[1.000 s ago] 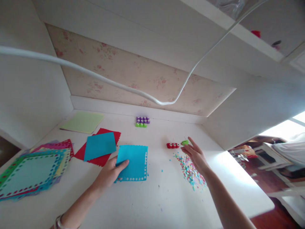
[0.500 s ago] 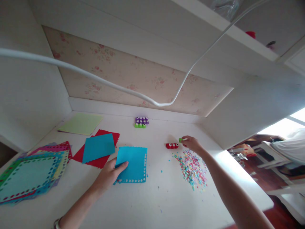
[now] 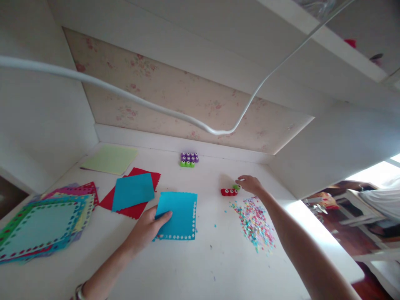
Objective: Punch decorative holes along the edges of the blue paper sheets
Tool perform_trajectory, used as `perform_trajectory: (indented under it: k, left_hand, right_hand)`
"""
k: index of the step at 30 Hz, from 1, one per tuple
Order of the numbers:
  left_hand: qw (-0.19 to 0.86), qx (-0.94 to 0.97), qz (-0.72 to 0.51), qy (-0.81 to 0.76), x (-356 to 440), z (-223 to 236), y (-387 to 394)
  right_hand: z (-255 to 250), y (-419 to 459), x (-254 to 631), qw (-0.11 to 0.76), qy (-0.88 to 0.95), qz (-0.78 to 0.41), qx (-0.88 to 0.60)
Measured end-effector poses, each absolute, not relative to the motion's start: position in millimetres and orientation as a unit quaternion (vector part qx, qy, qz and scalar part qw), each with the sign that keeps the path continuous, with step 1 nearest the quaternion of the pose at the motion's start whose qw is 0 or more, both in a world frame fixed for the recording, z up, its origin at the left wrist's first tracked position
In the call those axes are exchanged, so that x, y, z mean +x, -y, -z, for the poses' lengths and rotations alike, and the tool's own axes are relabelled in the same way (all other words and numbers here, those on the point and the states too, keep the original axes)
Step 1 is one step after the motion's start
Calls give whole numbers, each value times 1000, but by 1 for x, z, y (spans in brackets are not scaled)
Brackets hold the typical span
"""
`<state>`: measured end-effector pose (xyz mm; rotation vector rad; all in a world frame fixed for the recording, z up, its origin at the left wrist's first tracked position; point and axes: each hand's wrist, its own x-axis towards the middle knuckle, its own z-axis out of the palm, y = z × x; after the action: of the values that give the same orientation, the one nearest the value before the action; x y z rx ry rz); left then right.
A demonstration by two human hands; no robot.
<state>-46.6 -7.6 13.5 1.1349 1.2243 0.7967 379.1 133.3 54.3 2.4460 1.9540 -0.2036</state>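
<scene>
The left hand [image 3: 148,225] pinches a nearly square blue paper sheet [image 3: 179,212], thumb on top, over the white tabletop [image 3: 225,266]; its punched edges face right and nearward, neither side clearly longer. By the right hand's [image 3: 250,184] fingertips, a small rounded green punch [image 3: 236,187] sits behind a left-to-right row of red punches [image 3: 229,192]; I cannot tell whether it is gripped.

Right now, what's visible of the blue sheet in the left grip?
The blue sheet looks like paper or card, roughly square, with small punched shapes along its right and near edges and a slightly wavy far edge. The left grip holds its left side, thumb on top. It looks flat, over the white table; whether it touches the tabletop is unclear.
</scene>
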Motion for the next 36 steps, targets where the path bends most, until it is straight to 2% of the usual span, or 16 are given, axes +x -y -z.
perform_trajectory:
  k: [5, 15, 26, 36]
  left_hand:
    - [617, 485, -360, -505, -47, -12, 9]
    - [626, 478, -367, -494, -46, -9, 5]
    - [611, 470, -405, -492, -47, -17, 5]
    - [582, 488, -402, -511, -46, -23, 9]
  right_hand:
    - [-60, -147, 339, -32, -670, 39, 741]
    - [-23, -191, 204, -105, -804, 83, 579]
    - [-13, -187, 198, -154, -766, 170, 601]
    - [-7, -74, 198, -353, -616, 369, 600]
